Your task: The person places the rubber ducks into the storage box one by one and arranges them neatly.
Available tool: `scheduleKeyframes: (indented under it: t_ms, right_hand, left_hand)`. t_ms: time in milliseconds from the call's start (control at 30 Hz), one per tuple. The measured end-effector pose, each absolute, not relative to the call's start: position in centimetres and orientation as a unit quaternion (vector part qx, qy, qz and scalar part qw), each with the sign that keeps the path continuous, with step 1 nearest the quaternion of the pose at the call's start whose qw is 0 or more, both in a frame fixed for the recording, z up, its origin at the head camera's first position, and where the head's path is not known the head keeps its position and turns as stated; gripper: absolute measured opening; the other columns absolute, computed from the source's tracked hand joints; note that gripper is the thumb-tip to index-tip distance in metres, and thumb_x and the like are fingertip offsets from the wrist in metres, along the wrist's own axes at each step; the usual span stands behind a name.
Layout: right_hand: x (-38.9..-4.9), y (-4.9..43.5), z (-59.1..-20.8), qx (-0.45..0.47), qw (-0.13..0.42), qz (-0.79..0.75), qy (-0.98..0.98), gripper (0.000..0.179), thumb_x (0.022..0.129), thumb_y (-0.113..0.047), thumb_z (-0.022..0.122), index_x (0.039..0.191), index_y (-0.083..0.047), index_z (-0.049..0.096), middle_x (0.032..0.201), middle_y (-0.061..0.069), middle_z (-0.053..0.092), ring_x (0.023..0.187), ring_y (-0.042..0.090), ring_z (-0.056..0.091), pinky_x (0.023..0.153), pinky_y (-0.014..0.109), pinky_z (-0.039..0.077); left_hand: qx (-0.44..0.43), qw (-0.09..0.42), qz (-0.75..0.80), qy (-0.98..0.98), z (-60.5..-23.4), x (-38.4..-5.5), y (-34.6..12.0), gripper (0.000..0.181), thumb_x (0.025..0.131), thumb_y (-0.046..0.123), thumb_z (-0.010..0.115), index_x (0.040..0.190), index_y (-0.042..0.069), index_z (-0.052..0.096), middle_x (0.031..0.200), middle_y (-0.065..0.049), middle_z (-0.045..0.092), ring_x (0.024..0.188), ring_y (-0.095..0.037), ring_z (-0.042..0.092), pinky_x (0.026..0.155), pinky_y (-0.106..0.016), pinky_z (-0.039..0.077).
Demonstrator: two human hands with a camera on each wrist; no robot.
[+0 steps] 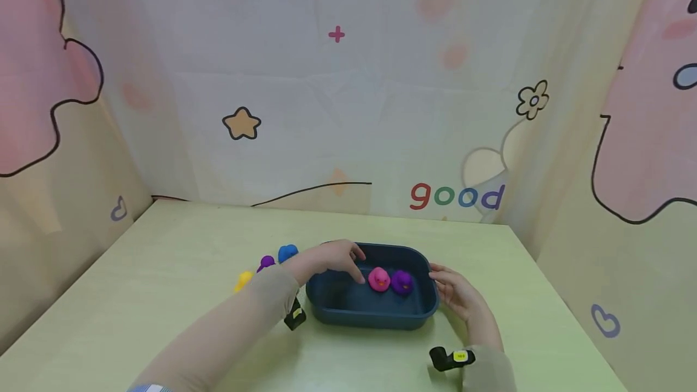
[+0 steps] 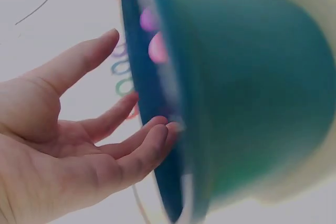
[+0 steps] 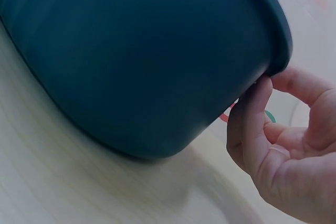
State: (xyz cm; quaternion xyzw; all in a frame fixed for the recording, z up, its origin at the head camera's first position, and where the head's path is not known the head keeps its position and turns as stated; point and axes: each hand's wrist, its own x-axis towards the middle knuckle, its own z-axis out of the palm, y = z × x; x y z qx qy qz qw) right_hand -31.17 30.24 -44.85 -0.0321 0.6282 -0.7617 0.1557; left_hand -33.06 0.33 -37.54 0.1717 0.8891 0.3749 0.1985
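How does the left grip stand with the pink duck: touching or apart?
Apart. The head view shows it: a narrow strip of the blue tub shows between the pink duck and the left grip.

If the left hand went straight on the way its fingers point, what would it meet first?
Probably the pink duck: in the head view it sits just ahead of the left hand, though depth is unclear and the hand might pass above.
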Motion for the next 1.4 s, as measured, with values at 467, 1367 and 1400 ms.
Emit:
scheduleKeyframes:
  t_ms: [467, 1367, 1400]
  right_hand:
    - [-31.4, 30.2, -45.1, -0.027, 0.155, -0.751, 0.642, 0.033, 0.101, -0.006, 0.04, 0.133, 0.0, 0.035, 0.094, -0.012, 0.067, 0.08, -0.004, 0.064, 0.074, 0.013, 0.052]
    - [-31.6, 30.5, -45.2, -0.033, 0.157, -0.751, 0.64, 0.032, 0.101, -0.007, 0.039, 0.133, -0.001, 0.035, 0.094, -0.013, 0.066, 0.082, -0.004, 0.062, 0.073, 0.013, 0.051]
    - [-31.6, 30.4, -45.3, -0.031, 0.159, -0.75, 0.641, 0.032, 0.101, -0.007, 0.039, 0.133, -0.001, 0.035, 0.094, -0.013, 0.065, 0.081, -0.004, 0.062, 0.073, 0.013, 0.051]
  left_hand:
    - [0.2, 0.181, 0.432, 0.861, -35.3, -33.4, -8.7, 0.05, 0.086, 0.018, 0.074, 0.132, 0.006, 0.058, 0.137, -0.015, 0.057, 0.131, -0.034, 0.05, 0.109, -0.049, 0.04]
    - [0.143, 0.161, 0.47, 0.856, -40.8, -32.1, -22.4, 0.058, 0.092, 0.026, 0.066, 0.141, -0.001, 0.048, 0.145, -0.022, 0.048, 0.13, -0.039, 0.048, 0.109, -0.054, 0.039]
    - [0.144, 0.172, 0.469, 0.854, -41.0, -32.0, -22.7, 0.058, 0.092, 0.026, 0.066, 0.141, 0.0, 0.048, 0.145, -0.022, 0.048, 0.13, -0.038, 0.048, 0.109, -0.054, 0.039]
